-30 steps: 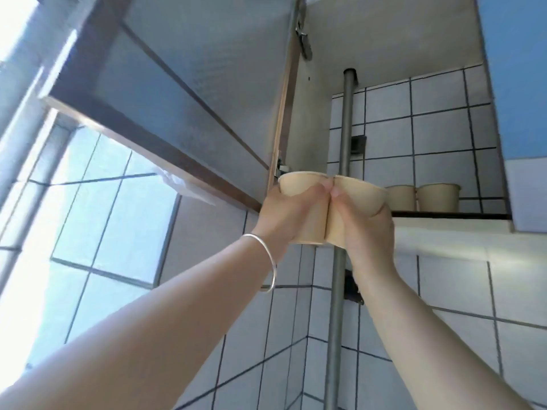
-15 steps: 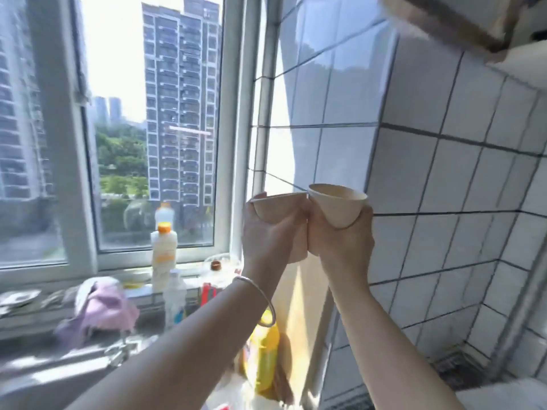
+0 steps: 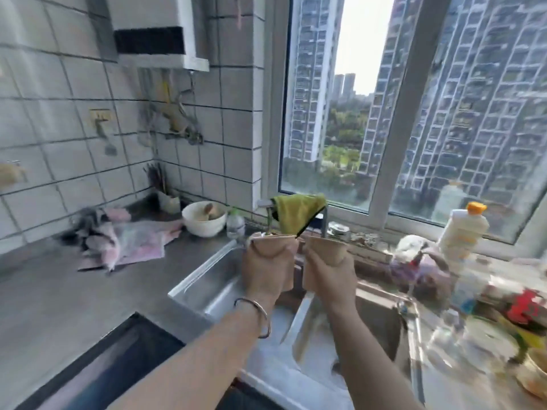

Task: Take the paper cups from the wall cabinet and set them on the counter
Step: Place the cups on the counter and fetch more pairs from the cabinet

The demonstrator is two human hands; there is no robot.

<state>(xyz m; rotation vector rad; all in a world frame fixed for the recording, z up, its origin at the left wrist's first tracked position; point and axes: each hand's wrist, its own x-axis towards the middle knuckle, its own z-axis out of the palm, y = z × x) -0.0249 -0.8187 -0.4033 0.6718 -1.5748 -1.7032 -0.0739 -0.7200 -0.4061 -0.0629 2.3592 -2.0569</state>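
Each of my hands holds one beige paper cup, upright, in the air above the steel sink (image 3: 207, 279). My left hand (image 3: 266, 273), with a silver bangle on the wrist, is wrapped around the left cup (image 3: 273, 242). Close beside it, my right hand (image 3: 330, 278) grips the right cup (image 3: 325, 248). The two cups are almost touching. The grey counter (image 3: 59, 297) stretches to the left of the sink. The wall cabinet is out of view.
A black hob (image 3: 97, 371) lies at the lower left. Pink cloths (image 3: 130, 241), a white bowl (image 3: 204, 221) and a small bottle (image 3: 236, 224) stand behind the sink. A green cloth (image 3: 296, 213) hangs on the tap. Bottles and clutter (image 3: 461, 232) fill the right side.
My view has swung down and left from the cabinet to the sink and counter. Both hands have come down with their cups, still side by side.
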